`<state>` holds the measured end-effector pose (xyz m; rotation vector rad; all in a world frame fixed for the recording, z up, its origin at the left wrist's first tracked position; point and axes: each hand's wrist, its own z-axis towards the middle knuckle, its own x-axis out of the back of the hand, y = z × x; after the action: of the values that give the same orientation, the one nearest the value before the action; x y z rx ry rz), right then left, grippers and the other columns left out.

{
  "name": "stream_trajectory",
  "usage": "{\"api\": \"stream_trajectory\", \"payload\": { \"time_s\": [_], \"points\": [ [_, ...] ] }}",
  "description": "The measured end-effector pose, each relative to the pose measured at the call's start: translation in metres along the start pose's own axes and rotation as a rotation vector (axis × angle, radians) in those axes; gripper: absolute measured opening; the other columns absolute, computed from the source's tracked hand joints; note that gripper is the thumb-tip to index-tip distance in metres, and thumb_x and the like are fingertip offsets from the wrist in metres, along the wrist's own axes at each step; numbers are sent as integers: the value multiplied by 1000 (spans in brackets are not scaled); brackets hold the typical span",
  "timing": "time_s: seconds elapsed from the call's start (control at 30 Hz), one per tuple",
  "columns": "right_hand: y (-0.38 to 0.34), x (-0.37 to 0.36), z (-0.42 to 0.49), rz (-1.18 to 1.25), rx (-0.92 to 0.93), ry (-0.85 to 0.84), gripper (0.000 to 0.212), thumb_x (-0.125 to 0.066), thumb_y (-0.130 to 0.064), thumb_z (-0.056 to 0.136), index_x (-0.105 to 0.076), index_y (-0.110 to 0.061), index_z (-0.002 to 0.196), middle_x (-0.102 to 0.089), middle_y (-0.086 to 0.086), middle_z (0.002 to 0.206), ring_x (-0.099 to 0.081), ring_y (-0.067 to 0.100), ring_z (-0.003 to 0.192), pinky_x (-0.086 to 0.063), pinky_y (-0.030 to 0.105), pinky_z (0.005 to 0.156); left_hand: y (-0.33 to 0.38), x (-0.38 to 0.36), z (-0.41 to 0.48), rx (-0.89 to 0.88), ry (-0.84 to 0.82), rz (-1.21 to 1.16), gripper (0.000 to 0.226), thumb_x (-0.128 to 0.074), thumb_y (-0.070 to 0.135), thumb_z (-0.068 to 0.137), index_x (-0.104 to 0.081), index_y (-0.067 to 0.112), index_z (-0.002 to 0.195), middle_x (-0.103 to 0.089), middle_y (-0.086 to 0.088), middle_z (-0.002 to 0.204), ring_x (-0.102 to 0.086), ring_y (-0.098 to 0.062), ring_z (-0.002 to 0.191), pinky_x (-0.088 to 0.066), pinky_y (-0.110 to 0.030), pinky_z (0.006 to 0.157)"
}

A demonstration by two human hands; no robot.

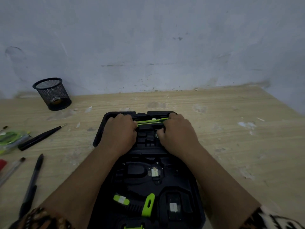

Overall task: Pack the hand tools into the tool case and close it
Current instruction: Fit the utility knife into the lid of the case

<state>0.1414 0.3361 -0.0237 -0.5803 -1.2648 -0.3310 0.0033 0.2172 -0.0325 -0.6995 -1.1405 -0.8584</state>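
Pale, scuffed wall rises behind a wood-grain tabletop [231,113], and the black tool case [98,138] lies open at its middle, with one half far and the other half near the person. Both hands are on the far half. The left hand [119,133] has its fingers curled down over the left end of a green bar tool [151,121], which lies crosswise near the case's far edge. The right hand [177,133] curls over the tool's right end, its thumb tucked in toward the moulded black slots between the two hands. The fingertips are hidden, so how tightly either hand grips cannot be told. Both forearms reach over the near half, where a green-handled tool [148,204] stands tilted in its recess, a short green piece [121,199] lies just to its left, and a black block [173,207] with a pale label sits to its right. A black mesh pen cup [52,94] stands far left by the wall. On the left of the tabletop, well apart from the case, lie a black pen [41,138], a second dark pen [33,184], a clear pen [11,169] and a green packet [9,141].
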Motion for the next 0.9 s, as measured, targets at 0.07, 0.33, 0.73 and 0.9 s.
{"api": "stream_trajectory", "payload": {
  "time_s": [0.07,0.33,0.73,0.9],
  "points": [
    [-1,0,-1,0,-2,-4,25,-45,-29,92,-50,-11,75,-38,1,89,-48,24,99,-32,34,77,1,1,-2,1,-35,1,34,-42,27,100,-66,19,122,-58,-1,112,-49,-24,109,-35,-36,84],
    [-2,-7,-6,51,13,47,37,-43,-31,94,-67,-16,118,-55,4,105,-48,22,104,-43,34,86,-3,-4,-4,41,3,-116,30,-49,28,96,-73,17,110,-62,0,108,-53,-24,104,-40,-40,88],
    [-14,3,-14,-2,-57,-177,46,-38,-29,99,-50,-15,140,-47,14,140,-43,33,131,-29,45,114,-13,14,-13,270,69,-732,23,-58,23,96,-78,13,100,-62,9,92,-56,-7,84,-40,-24,78],
    [-33,10,-10,19,-72,-274,44,-33,-32,102,-50,-7,133,-49,17,141,-40,34,135,-17,51,119,-31,28,-35,308,66,-863,21,-59,25,95,-77,17,95,-72,5,95,-66,-12,89,-50,-26,76]
  ]
}}
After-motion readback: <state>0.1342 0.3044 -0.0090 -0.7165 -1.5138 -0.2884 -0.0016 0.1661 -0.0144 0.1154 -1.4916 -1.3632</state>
